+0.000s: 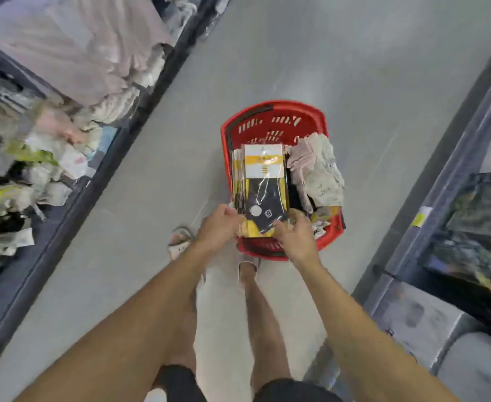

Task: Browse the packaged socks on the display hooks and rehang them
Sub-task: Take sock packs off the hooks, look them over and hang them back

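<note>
A stack of packaged socks [264, 181] lies over a red shopping basket [226, 140] that stands on the floor [383, 82], its white-and-yellow header cards pointing away from the person and dark socks showing through the clear film of the top pack. Both hands have hold of the stack's near end: the left hand [219, 224] curls round the lower left corner, and the right hand [295, 236] pinches the lower right edge. Pale crumpled garments [315, 169] fill the basket's right side, just beside the packs. The packs are probably light, with stiff card at the top and soft, slippery film below, so a loose stack may fan out or slide apart. Squeezing it by the edges or taking it at the card end would likely be safer. A display rack [35, 158] runs along the left, too blurred to make out any hooks.
</note>
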The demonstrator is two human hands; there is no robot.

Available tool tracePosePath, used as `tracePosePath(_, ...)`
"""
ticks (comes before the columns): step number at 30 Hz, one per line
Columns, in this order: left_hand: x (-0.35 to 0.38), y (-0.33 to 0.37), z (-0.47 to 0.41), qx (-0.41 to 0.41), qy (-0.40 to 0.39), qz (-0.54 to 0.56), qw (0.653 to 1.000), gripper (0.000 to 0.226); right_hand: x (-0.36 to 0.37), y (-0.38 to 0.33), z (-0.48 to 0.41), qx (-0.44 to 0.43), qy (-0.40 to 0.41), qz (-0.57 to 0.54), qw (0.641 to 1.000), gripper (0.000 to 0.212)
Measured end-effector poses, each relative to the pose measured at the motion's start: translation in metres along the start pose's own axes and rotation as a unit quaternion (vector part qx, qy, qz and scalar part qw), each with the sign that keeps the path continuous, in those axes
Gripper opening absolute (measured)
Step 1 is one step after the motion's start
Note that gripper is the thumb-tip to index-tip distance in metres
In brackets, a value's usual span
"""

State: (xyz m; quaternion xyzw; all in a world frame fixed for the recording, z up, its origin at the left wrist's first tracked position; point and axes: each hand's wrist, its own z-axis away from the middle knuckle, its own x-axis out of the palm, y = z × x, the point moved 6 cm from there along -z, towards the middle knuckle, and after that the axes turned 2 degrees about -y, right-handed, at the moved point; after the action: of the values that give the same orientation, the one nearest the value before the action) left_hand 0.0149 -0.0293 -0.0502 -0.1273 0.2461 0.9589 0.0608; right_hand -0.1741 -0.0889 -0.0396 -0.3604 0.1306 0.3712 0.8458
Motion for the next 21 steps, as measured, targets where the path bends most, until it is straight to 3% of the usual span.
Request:
tracePosePath(6, 0.028, -0.009, -0.086, -0.031, -0.079, 0.118, 0.989, 0.039, 0.037, 0.023, -0.083, 0.077, -0.007, -0.136, 0.988, 0.08)
tracePosePath(9, 0.041, -0.019, -0.107, -0.05, -0.092, 0.169, 0.98, 0.061, 0.047, 0.036, -0.094, 0.082, -0.036, -0.147, 0.985, 0.066)
tracePosePath(12, 0.042, -0.024, -0.115, -0.059, -0.056, 0.175, 0.981, 0.074, 0.064, 0.042, -0.09, 0.087, -0.12, -0.158, 0.976, 0.053)
tracePosePath(16, 0.028, -0.012, -0.111, -0.027, 0.0, 0.051, 0.998, 0.097, 0.071, 0.035, -0.08, 0.082, -0.164, -0.266, 0.947, 0.052)
tracePosePath(18, 0.022, 0.0, -0.106, 0.009, 0.007, 0.034, 0.999, 0.099, 0.069, 0.029, -0.075, 0.071, -0.166, -0.289, 0.94, 0.051)
tracePosePath(21, 0.015, 0.011, -0.091, 0.042, -0.016, 0.096, 0.994, 0.084, 0.061, 0.02, -0.066, 0.055, -0.156, -0.294, 0.941, 0.051)
